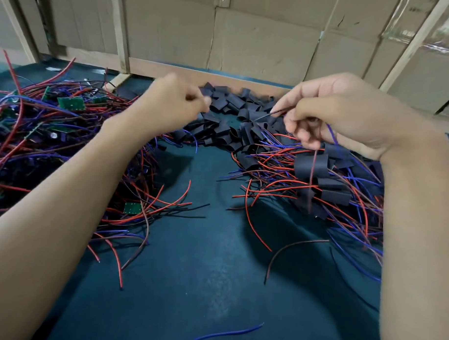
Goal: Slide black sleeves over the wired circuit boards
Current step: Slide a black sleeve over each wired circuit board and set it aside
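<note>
Black sleeves (235, 111) heaped loose on table (202, 270)

1. You're looking down at a dark teal table cover (202, 270), lightly creased.
2. Behind it, your view ends at stacked cardboard boxes (261, 44).
3. Pale wooden slats (120, 29) stand against them; the light is dim.

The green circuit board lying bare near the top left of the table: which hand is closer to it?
Left. The left hand hovers just right of that green circuit board; the right hand is far across the table, beyond the pile of black sleeves, pinching wires.
</note>
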